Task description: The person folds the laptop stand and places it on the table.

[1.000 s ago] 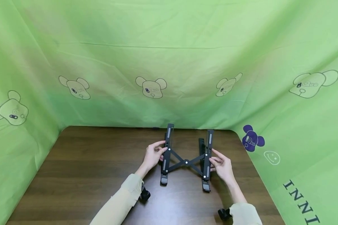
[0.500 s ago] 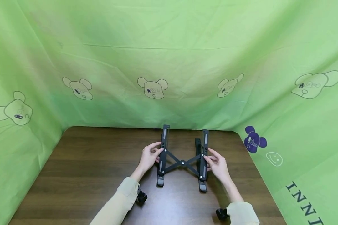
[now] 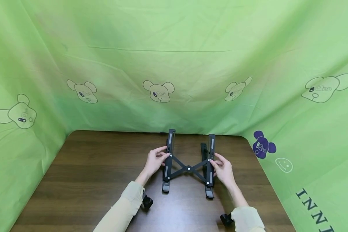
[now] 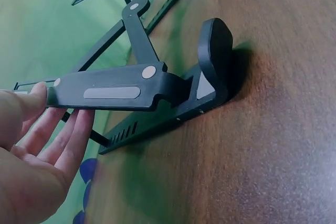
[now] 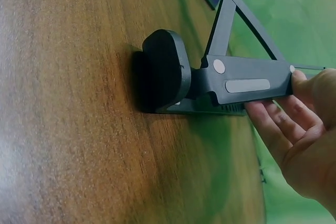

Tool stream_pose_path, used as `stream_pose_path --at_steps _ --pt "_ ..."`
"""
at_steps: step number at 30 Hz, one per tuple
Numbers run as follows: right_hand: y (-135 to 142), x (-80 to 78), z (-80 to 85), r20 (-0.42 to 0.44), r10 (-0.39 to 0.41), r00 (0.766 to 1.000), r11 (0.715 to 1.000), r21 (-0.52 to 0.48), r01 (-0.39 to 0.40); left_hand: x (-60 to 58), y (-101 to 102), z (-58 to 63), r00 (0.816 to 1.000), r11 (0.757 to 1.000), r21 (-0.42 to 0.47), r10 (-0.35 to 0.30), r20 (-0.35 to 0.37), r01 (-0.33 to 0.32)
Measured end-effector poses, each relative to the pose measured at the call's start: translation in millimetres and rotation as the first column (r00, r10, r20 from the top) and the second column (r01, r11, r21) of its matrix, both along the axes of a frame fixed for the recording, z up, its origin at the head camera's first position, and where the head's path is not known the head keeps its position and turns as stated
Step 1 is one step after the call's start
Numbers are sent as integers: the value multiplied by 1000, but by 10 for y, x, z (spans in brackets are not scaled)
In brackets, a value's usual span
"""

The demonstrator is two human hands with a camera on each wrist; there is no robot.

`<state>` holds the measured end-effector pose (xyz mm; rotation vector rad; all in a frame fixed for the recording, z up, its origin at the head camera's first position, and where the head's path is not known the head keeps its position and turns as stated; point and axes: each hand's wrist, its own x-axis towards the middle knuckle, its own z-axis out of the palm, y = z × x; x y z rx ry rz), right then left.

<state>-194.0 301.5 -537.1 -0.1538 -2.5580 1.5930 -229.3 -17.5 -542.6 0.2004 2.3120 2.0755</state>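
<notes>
A black folding laptop stand point(image 3: 188, 168) stands unfolded on the wooden table, its two side arms joined by crossed bars. Its upper rails are raised above the base rails, and grey pads line their tops. My left hand point(image 3: 153, 162) pinches the left upper rail point(image 4: 105, 85), thumb on top and fingers beneath. On the other side my right hand point(image 3: 224, 170) grips the right upper rail point(image 5: 247, 74) the same way. In the wrist views, each base rail ends in an upturned front lip point(image 4: 215, 56). The rear supports are partly hidden.
The brown wooden table point(image 3: 90, 187) reaches back to a green cloth backdrop point(image 3: 191, 64) with printed bear heads, which also hangs at both sides. A black wrist camera point(image 3: 147, 202) sits under the left cuff, and another camera point(image 3: 227, 220) by the right cuff.
Over the first half second the stand shifted slightly left with both hands, and my right thumb came further over its rail. Since then hands and stand have hardly moved; the view has drifted slightly.
</notes>
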Motion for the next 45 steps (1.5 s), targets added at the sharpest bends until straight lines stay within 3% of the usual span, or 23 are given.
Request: stream_pose_path --at_steps 15,45 --pt "-61 -2 -38 -48 -34 998 999 37 35 46 -24 0 998 1000 -15 19 52 -19" --pt "-168 -3 -57 -90 -28 996 998 47 33 80 -29 -52 998 999 -12 44 38 -44"
